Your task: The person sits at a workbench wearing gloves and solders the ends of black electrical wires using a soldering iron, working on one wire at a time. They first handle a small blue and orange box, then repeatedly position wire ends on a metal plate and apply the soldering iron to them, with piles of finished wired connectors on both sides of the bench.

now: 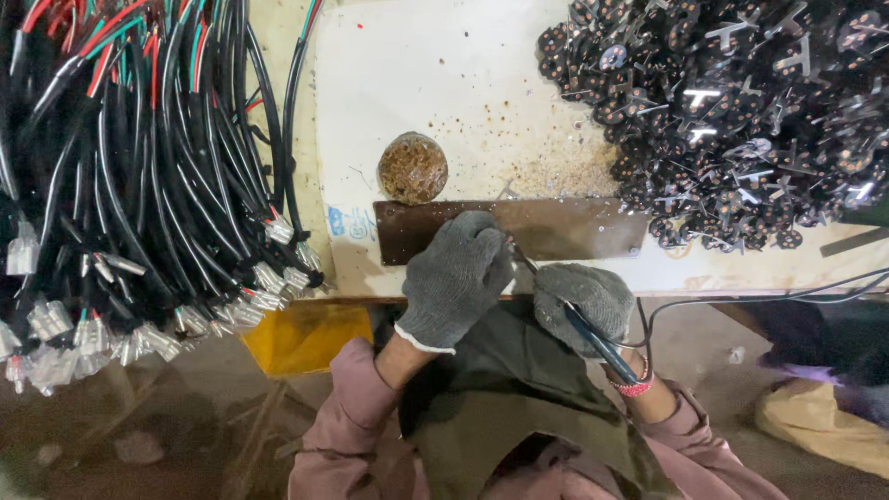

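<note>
While both gloved hands are meeting at the bench edge:
Right hand (582, 301): gripping a soldering iron (593, 338), tip slanting up-left.
Left hand (454, 278): curling shut (contents hidden), resting on the brown plate (574, 230), nearer the tip.

gloved hands (454, 278): 2 | soldering iron (593, 341): 1 | brown ball (413, 168): 1 | metal plate (574, 229): 1

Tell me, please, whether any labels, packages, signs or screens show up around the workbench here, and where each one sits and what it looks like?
Blue printed mark: on the white bench top, just left of the dark metal plate; small, blurred.
Yellow bag-like thing: under the bench edge, below the cable bundle; what it is stays unclear.
Tan sack: on the floor at lower right; plain.
No signs or screens in view.
</note>
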The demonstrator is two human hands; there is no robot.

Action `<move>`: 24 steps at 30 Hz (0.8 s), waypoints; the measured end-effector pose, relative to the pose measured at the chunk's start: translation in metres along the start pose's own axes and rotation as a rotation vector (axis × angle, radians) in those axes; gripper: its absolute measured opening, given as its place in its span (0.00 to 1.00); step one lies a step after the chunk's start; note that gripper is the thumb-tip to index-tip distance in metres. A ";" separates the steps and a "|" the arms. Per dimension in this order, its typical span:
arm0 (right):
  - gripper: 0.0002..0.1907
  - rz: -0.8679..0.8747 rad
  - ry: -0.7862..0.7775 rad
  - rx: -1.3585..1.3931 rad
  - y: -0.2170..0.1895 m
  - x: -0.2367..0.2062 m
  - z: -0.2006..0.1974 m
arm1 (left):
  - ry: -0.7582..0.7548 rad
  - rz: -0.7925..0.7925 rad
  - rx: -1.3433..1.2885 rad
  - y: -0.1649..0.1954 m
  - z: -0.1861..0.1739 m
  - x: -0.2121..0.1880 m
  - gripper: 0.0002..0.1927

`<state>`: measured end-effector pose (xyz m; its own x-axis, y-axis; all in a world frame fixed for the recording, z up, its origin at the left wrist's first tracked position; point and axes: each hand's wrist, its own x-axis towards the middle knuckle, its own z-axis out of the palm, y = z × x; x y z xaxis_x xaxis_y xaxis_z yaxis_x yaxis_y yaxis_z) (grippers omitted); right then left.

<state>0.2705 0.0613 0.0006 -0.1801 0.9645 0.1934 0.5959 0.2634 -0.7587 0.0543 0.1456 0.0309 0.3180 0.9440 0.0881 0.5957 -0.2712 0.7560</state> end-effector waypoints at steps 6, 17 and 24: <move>0.18 -0.040 -0.012 0.035 -0.003 0.007 -0.003 | -0.004 -0.022 0.024 0.002 -0.003 0.002 0.07; 0.12 0.097 -0.099 0.304 -0.019 0.025 -0.007 | -0.031 -0.043 -0.001 0.003 -0.005 0.003 0.06; 0.13 -0.012 0.012 0.108 -0.009 0.026 -0.001 | -0.025 -0.015 -0.021 0.002 -0.007 0.005 0.05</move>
<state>0.2618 0.0839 0.0132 -0.1768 0.9617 0.2094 0.5054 0.2713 -0.8191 0.0525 0.1508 0.0374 0.3271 0.9431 0.0605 0.5850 -0.2523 0.7708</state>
